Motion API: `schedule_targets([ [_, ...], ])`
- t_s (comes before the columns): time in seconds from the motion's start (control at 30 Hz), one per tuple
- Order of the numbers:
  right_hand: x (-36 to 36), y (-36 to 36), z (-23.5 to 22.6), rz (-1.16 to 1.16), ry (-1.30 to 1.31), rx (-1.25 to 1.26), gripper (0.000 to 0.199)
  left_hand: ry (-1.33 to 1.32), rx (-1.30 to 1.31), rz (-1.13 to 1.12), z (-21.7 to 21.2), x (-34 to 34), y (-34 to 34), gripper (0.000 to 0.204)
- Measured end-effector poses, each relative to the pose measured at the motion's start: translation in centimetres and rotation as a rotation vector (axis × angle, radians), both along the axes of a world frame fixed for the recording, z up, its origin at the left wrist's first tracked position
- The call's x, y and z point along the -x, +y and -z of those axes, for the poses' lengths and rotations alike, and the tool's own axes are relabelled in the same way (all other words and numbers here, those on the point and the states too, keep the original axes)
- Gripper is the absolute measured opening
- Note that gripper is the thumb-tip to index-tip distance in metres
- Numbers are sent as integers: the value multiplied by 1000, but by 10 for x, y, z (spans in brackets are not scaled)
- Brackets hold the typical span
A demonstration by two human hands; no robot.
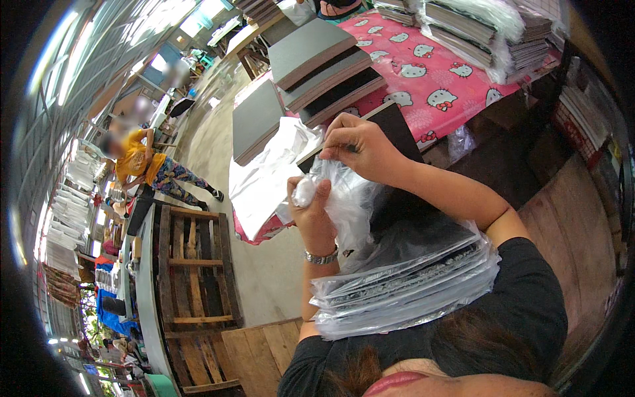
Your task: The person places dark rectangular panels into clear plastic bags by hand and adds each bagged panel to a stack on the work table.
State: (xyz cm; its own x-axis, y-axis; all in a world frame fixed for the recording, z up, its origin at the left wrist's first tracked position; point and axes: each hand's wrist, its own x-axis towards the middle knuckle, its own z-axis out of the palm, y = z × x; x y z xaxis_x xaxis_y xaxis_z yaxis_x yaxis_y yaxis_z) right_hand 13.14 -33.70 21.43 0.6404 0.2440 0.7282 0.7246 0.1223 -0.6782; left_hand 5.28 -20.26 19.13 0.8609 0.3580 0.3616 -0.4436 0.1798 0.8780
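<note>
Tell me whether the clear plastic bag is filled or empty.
Filled: the clear plastic bag holds a stack of dark flat sheets; both hands gather its mouth.

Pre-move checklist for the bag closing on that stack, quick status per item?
1. Left hand grips bunched bag mouth: ok.
2. Right hand pinches the plastic film: ok.
3. Clear plastic bag covers the stack of dark flat sheets: ok.
4. Bag free of tears: cannot tell.
5. Stack edges aligned inside: cannot tell.
6. Pink-covered table has bare space: ok.
</note>
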Motion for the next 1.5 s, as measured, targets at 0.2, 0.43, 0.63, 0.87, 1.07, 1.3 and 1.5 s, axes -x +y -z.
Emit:
schedule_targets([
  [0.2, 41, -21, 26, -728, 530, 351, 18, 182, 122, 323, -5, 24, 28, 25],
  [0.43, 17, -88, 19, -917, 713, -440, 22, 279, -494, 574, 49, 71, 92, 50],
  [0.63, 13, -93, 31, -995, 330, 587, 11, 99, 458, 1076, 15, 69, 109, 55],
  [0.87, 21, -107, 43, -656, 725, 29, 20, 259, -367, 739, 11, 67, 85, 30],
  [1.07, 18, -118, 36, -771, 673, 9, 18, 89, 205, 855, 31, 67, 104, 33],
  [1.3, 7, -122, 58, -674, 861, 217, 23, 273, -30, 749, 43, 64, 111, 51],
  [1.5, 15, -106, 27, -611, 747, -463, 73, 573, 32, 434, 62, 43, 101, 40],
])
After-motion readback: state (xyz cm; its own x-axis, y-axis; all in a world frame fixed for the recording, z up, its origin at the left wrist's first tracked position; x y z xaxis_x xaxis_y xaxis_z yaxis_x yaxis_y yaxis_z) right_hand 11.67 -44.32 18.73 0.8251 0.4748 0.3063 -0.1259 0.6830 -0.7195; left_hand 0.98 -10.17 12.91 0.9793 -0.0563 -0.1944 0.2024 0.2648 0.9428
